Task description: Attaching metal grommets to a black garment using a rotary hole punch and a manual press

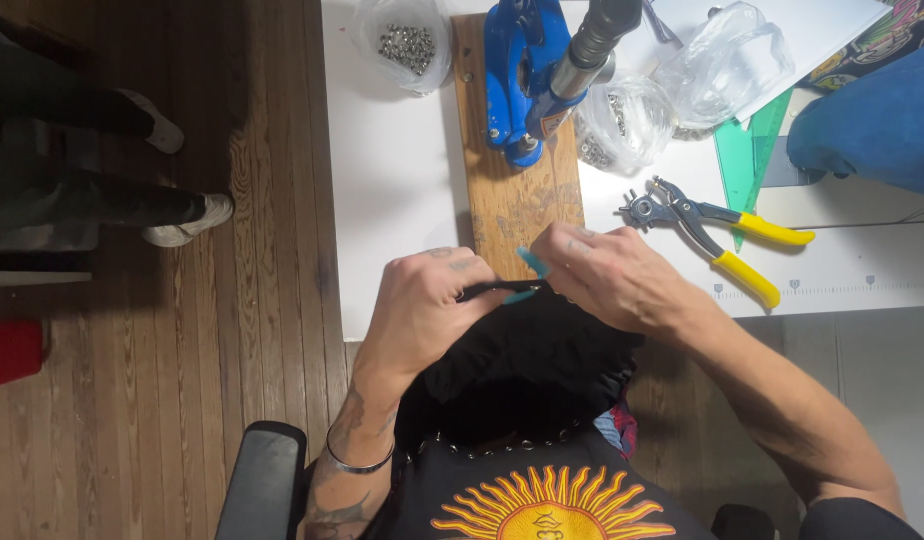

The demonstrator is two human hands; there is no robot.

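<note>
dark wood plank floor (152, 400) on the left, white worktable (397, 190) up top, black chair armrest (262, 480) down low, pretty dim lighting

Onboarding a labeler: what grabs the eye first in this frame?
Dead centre, the left hand and right hand pinch black fabric at the edge of the white table. Behind them a blue hand press stands on a wooden board, with yellow-handled punch pliers lying to the right.
</note>
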